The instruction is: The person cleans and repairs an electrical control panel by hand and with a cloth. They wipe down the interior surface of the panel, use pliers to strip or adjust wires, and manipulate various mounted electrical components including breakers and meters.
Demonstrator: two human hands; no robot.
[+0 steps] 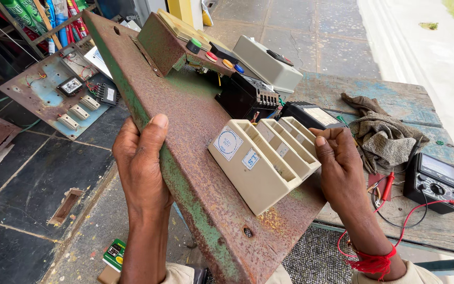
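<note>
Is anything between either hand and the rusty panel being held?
Nothing visible. The left hand grips the rusty panel's edge directly, thumb on its face. The right hand rests against the beige fuse holders mounted on it.

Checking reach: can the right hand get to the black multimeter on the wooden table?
Probably yes: the right hand only rests on the beige fuse holders, and the black multimeter lies just beyond it, with only red leads between.
</note>
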